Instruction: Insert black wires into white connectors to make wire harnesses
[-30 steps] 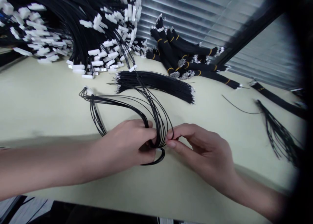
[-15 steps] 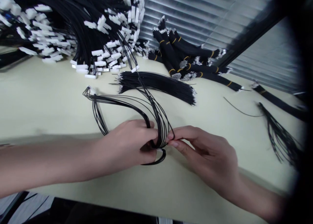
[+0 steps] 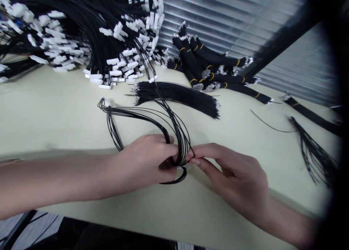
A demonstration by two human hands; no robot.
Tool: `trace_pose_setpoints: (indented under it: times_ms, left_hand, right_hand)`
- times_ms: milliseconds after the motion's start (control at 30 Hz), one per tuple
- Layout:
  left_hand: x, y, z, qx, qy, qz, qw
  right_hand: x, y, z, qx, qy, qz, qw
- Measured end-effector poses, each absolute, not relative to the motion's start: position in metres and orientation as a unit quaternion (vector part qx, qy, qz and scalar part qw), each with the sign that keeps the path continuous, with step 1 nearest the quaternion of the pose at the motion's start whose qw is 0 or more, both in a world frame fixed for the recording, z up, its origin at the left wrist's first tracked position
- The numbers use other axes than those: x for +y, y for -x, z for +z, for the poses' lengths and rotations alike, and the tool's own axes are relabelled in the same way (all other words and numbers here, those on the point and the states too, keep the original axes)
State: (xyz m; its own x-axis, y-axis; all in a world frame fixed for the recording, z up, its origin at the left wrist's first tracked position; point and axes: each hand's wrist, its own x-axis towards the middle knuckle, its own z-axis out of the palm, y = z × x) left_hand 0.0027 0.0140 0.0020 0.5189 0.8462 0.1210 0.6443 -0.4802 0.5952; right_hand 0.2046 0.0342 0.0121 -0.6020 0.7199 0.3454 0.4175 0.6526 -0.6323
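Over the tabletop (image 3: pixel 54 122), left hand (image 3: pixel 148 159) and right hand (image 3: pixel 240 177) grip wires (image 3: pixel 178 139) curving away leftward.

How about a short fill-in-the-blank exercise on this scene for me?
The left hand grips wires coloured ____.
The right hand pinches some of them between a finger and the ____.
The heaped connectors are ____ in colour.
The tied bundles wear bands coloured ____.

Missing words: black; thumb; white; yellow.
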Motion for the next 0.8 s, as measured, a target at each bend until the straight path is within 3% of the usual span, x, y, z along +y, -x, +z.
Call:
trace_pose_setpoints:
  times_ms: [800]
  left_hand:
    - [0.0132, -0.0036, 0.0062, 0.447, -0.838, 0.196, 0.243]
  right_hand:
    - [0.0306, -0.2011, 0.0113, -0.872, 0.302, 0.251, 0.292]
